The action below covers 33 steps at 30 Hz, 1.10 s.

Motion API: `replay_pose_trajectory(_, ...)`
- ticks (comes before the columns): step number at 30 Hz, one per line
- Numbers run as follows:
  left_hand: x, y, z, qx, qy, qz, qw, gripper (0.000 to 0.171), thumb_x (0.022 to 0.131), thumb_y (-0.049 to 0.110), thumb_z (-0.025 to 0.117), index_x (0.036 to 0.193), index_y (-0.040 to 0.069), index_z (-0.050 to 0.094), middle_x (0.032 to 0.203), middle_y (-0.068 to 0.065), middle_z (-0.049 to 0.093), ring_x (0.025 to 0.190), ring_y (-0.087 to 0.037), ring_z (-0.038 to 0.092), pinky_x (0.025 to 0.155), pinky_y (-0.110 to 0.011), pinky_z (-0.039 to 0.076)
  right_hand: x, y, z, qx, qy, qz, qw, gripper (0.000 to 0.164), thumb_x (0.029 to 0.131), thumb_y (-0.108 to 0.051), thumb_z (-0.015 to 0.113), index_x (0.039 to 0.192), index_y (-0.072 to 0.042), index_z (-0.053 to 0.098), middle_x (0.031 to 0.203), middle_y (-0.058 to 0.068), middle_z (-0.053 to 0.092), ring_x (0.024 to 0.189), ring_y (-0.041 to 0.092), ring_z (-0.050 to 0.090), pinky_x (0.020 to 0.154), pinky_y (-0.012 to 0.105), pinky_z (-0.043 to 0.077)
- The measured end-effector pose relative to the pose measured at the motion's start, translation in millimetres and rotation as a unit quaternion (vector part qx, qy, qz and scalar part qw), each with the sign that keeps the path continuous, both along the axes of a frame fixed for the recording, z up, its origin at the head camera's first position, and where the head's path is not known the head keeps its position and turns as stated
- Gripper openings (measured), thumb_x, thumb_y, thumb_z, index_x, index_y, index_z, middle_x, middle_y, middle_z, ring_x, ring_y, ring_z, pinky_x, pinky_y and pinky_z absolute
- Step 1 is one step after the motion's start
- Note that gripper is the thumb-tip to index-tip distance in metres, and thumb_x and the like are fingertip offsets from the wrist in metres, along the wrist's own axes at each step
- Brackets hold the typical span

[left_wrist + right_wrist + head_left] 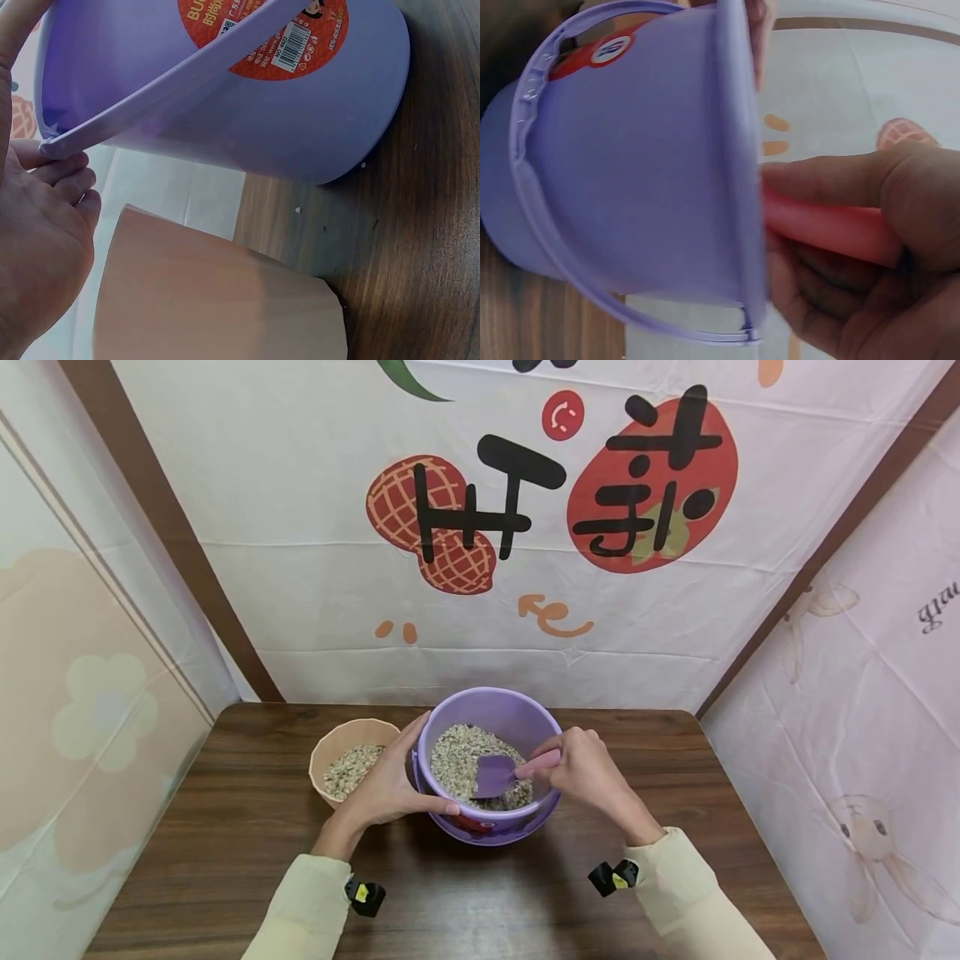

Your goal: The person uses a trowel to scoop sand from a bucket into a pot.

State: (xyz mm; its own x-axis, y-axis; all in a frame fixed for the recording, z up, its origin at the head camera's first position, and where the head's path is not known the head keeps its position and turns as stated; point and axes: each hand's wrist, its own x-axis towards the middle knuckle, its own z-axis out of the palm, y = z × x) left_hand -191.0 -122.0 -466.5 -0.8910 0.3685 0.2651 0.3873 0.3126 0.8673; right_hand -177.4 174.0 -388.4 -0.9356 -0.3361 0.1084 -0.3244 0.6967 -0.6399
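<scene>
A purple bucket [517, 714] stands on the table, holding a bed of pale, grain-like bits [461, 752]. At its left side my left hand [386, 785] grips the rim, thumb along the front edge; in the left wrist view its fingers curl under the rim by the handle joint. My right hand [588, 768] holds the pink handle [825, 229] of a small shovel [495, 775]. The shovel's purple blade lies inside the bucket, against the grains. Left of the bucket, partly behind my left hand, sits a peach-coloured bowl [318, 760] with similar grains.
The wooden table [240, 827] reaches back to a printed cloth wall [315, 610], with cloth walls on both sides. The bucket's handle [532, 172] hangs down its front. A few crumbs [298, 210] lie on the table between bucket and bowl.
</scene>
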Motion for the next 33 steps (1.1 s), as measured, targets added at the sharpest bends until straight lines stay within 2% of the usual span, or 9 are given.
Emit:
replay_pose_trajectory(3, 0.3, 0, 1.1, 0.000, 0.000, 0.000, 1.0000, 0.136, 0.051, 0.042, 0.103, 0.161, 0.015, 0.027, 0.160, -0.007, 0.035, 0.142, -0.026, 0.037, 0.116, -0.053, 0.026, -2.6, -1, -2.3, -0.009, 0.003, -0.005, 1.000, 0.021, 0.080, -0.002, 0.074, 0.087, -0.018, 0.084, 0.080, -0.010, 0.076, 0.050, 0.003, 0.046, 0.042, 0.021, 0.032)
replay_pose_trajectory(7, 0.8, -1, 1.7, 0.000, -0.002, 0.000, 1.0000, 0.136, 0.052, 0.042, 0.103, 0.161, 0.015, 0.027, 0.160, -0.007, 0.035, 0.142, -0.026, 0.037, 0.117, -0.053, 0.026, -4.7, -4, -5.7, -0.029, 0.006, -0.011, 1.000, 0.016, 0.082, -0.006, 0.078, 0.087, -0.020, 0.085, 0.082, -0.008, 0.077, 0.051, 0.005, 0.053, 0.044, 0.023, 0.040)
replay_pose_trajectory(10, 1.1, -1, 1.5, 0.002, -0.001, -0.001, 1.0000, 0.135, 0.052, 0.041, 0.103, 0.161, 0.014, 0.027, 0.160, -0.007, 0.035, 0.142, -0.026, 0.037, 0.117, -0.053, 0.026, -6.8, -6, -9.1, -0.053, 0.002, -0.017, 0.998, 0.013, 0.083, -0.009, 0.080, 0.086, -0.020, 0.085, 0.082, -0.008, 0.077, 0.059, 0.007, 0.063, 0.050, 0.026, 0.050)
replay_pose_trajectory(14, 1.3, -2, 1.7, 0.005, 0.000, 0.000, 1.0000, 0.135, 0.052, 0.040, 0.103, 0.161, 0.014, 0.027, 0.159, -0.008, 0.035, 0.141, -0.027, 0.038, 0.116, -0.054, 0.026, -11.0, -10, -14.0, -0.078, -0.006, -0.029, 0.997, 0.012, 0.082, -0.011, 0.081, 0.086, -0.021, 0.085, 0.079, -0.011, 0.076, 0.069, 0.011, 0.070, 0.057, 0.030, 0.055)
replay_pose_trajectory(19, -0.2, -1, 1.6, 0.009, 0.000, -0.004, 0.9999, 0.134, 0.054, 0.039, 0.102, 0.161, 0.015, 0.027, 0.159, -0.009, 0.035, 0.140, -0.028, 0.039, 0.115, -0.055, 0.028, -14.3, -14, -19.6, -0.098, -0.015, -0.051, 0.994, 0.014, 0.081, -0.011, 0.082, 0.087, -0.023, 0.085, 0.079, -0.014, 0.075, 0.078, 0.013, 0.070, 0.064, 0.029, 0.053)
replay_pose_trajectory(24, -0.5, -2, 1.6, 0.006, -0.001, -0.003, 1.0000, 0.134, 0.054, 0.040, 0.102, 0.161, 0.015, 0.027, 0.159, -0.009, 0.035, 0.140, -0.028, 0.039, 0.115, -0.055, 0.028, -13.9, -17, -24.5, -0.130, -0.028, -0.069, 0.989, 0.015, 0.080, -0.011, 0.084, 0.093, -0.018, 0.084, 0.080, -0.011, 0.076, 0.086, 0.012, 0.071, 0.067, 0.028, 0.055)
replay_pose_trajectory(29, -0.1, -2, 2.6, -0.007, -0.004, 0.000, 1.0000, 0.135, 0.053, 0.043, 0.102, 0.162, 0.016, 0.026, 0.161, -0.007, 0.033, 0.142, -0.025, 0.037, 0.116, -0.054, 0.027, -10.3, -16, -29.4, -0.139, 0.012, -0.085, 0.987, 0.020, 0.077, -0.014, 0.089, 0.096, -0.010, 0.083, 0.082, -0.005, 0.077, 0.086, 0.014, 0.071, 0.066, 0.029, 0.055)
replay_pose_trajectory(33, -0.2, -2, 2.0, -0.012, -0.006, 0.004, 0.9999, 0.136, 0.052, 0.045, 0.102, 0.162, 0.017, 0.026, 0.161, -0.005, 0.033, 0.143, -0.025, 0.035, 0.117, -0.054, 0.027, -5.6, -13, -31.7, -0.150, 0.053, -0.092, 0.983, 0.021, 0.076, -0.016, 0.091, 0.095, -0.011, 0.083, 0.085, -0.003, 0.078, 0.084, 0.014, 0.071, 0.069, 0.029, 0.055)
